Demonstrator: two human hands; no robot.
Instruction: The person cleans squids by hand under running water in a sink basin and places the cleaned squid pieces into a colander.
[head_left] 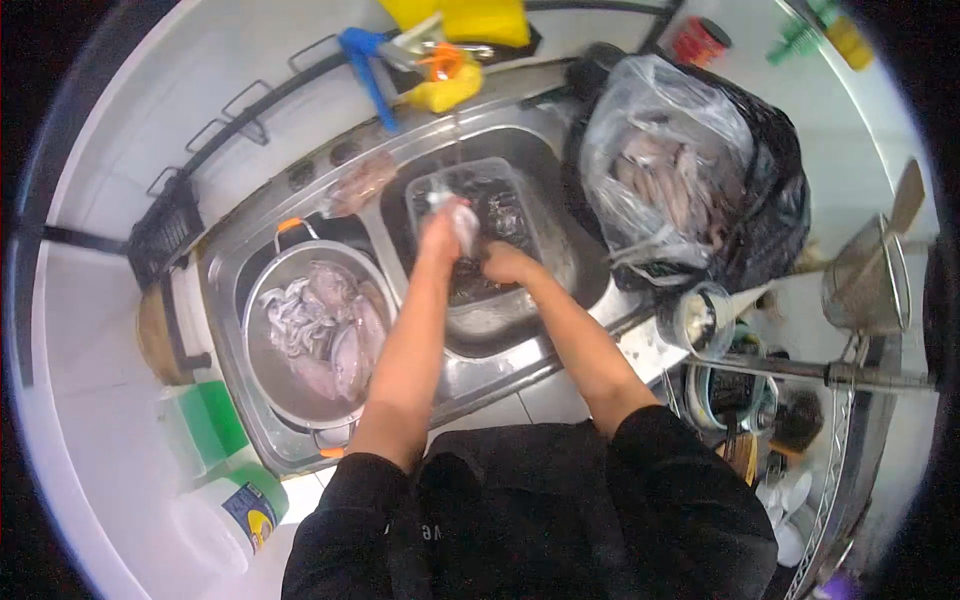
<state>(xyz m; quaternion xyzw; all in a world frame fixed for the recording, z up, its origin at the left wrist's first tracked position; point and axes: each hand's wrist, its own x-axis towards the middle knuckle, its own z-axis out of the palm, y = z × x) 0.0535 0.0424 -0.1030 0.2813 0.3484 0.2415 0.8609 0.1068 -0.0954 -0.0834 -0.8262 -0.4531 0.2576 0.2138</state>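
Over a clear plastic tub (530, 205) in the right basin, my left hand (442, 232) is closed around a pale, wet squid (464, 226), blurred by motion. My right hand (510, 264) reaches down at the tub's near side, its fingers hidden in the dark water. Water runs from the tap (457, 130) into the tub. In the left basin stands a metal pot (262, 375) with several squid (345, 355) and pale tentacles (292, 318) in it.
Right of the sink, a clear bag (615, 120) inside a black bag (790, 215) holds more squid. A clear cup (695, 318) stands below it. Some pinkish scraps (365, 185) lie on the divider. A strainer (868, 285) hangs at the right; jugs (215, 520) stand lower left.
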